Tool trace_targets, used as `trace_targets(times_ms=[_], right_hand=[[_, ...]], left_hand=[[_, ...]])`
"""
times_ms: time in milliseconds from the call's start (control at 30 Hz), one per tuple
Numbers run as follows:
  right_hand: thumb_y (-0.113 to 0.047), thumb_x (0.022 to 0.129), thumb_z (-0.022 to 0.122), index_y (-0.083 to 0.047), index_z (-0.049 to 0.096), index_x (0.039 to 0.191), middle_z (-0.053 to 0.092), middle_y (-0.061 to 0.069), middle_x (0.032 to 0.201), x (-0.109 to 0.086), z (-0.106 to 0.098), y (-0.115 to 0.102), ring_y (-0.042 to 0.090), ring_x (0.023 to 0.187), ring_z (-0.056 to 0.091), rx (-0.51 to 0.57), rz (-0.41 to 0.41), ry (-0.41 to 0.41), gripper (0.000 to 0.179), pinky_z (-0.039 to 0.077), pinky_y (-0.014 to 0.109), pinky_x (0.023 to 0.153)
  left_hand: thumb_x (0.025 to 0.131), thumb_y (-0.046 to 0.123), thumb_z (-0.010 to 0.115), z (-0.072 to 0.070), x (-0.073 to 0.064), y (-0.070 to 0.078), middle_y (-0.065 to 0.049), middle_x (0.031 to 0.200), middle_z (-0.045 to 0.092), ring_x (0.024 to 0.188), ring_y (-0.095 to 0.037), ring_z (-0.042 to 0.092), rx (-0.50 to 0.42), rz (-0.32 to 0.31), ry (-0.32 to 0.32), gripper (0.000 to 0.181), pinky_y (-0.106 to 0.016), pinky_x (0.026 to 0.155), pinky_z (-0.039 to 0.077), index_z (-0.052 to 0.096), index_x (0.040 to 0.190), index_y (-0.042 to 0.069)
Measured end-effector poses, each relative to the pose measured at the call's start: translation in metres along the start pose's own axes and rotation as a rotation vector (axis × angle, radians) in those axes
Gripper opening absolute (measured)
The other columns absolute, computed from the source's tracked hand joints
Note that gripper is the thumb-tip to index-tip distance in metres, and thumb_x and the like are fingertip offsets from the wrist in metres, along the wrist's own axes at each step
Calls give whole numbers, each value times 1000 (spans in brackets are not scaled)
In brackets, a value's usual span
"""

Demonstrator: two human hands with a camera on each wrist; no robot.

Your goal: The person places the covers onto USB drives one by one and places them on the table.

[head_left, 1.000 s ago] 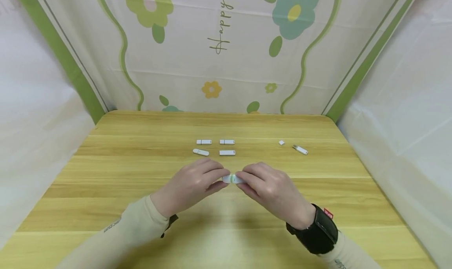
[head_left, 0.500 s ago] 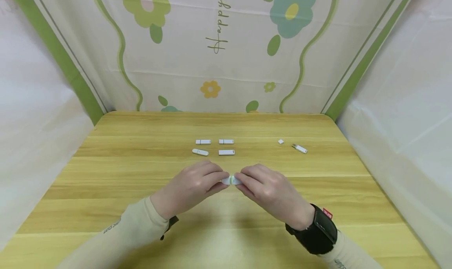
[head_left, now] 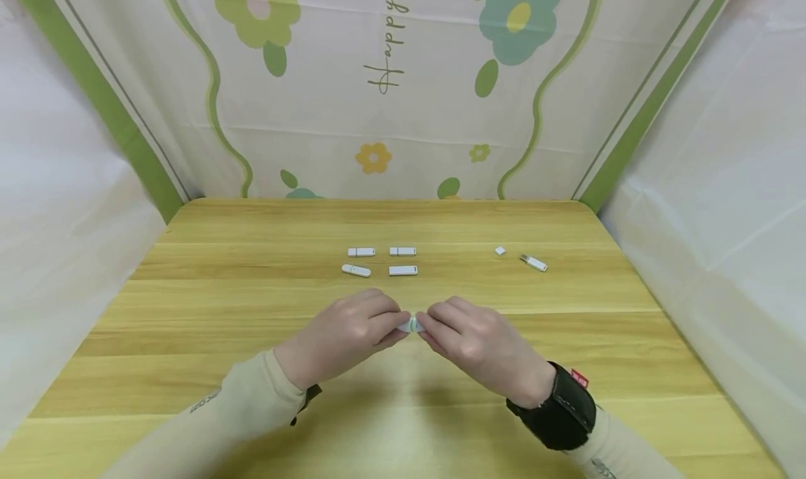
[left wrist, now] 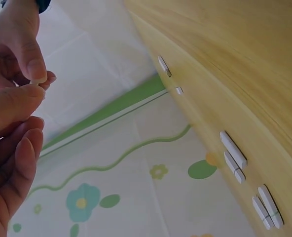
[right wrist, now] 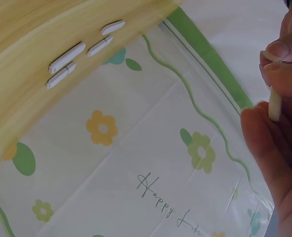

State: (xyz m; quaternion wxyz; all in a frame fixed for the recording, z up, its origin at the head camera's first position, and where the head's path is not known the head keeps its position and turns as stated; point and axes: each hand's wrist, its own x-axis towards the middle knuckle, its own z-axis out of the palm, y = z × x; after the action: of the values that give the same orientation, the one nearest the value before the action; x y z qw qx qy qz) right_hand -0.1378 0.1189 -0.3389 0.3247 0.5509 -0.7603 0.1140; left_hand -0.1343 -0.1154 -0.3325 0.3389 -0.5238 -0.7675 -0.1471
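Observation:
Between my two hands, above the table's middle, is a white USB stick (head_left: pixel 412 324) with a light green band. My left hand (head_left: pixel 349 332) pinches one end between thumb and fingers, and my right hand (head_left: pixel 481 339) pinches the other end the same way. Fingers cover most of it, so I cannot tell whether its cap and body are joined. In the right wrist view, a pale end of the USB stick (right wrist: pixel 274 104) pokes out below the right fingertips. The left wrist view shows the fingertips of both hands meeting around it.
Beyond the hands, capped white USB sticks lie in two rows, among them a rounded stick (head_left: pixel 356 270) and a rectangular stick (head_left: pixel 403 270). Farther right lie a loose white cap (head_left: pixel 500 250) and an uncapped USB stick (head_left: pixel 535 263). Flowered cloth (head_left: pixel 315 101) hangs behind the wooden table (head_left: pixel 220 290).
Both hands have come slightly lower in the head view, still pinching the USB stick. Their fingertips are closer together, so less of the stick shows. Things on the table have stayed put.

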Motion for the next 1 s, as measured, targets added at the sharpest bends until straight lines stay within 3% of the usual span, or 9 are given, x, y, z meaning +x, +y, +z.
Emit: trace_targets(times_ms=[333,433,700,1000], right_hand=[[-10,99,59,1,73,99,62,4,88,-2,6,7,13,74,58,45,-29,8,18,52,15,65],[-8,94,67,2,73,98,63,4,88,-3,9,11,13,74,59,68,-36,36,12,53,15,66],[-7,84,79,0,73,97,64,6,92,-9,12,22,15,80,64,136,61,22,16,55,19,70],[-7,75,86,-3,73,96,64,4,91,-21,17,47,14,76,60,146,120,-11,25,51,19,61]], left_hand=[[74,5,86,8,-2,-3,-1,83,63,72,-12,59,-10,16,-26,22,-14,66,51,72,90,1],[73,5,87,12,-3,-6,-1,83,63,72,-12,59,-27,5,-33,22,-15,66,51,72,90,1],[77,9,85,25,0,-14,-2,85,65,75,-12,61,-91,-60,-32,21,-14,68,51,73,93,2],[80,15,84,43,14,-27,-1,90,69,81,-15,62,-89,-155,-141,20,-21,74,52,75,95,6]])
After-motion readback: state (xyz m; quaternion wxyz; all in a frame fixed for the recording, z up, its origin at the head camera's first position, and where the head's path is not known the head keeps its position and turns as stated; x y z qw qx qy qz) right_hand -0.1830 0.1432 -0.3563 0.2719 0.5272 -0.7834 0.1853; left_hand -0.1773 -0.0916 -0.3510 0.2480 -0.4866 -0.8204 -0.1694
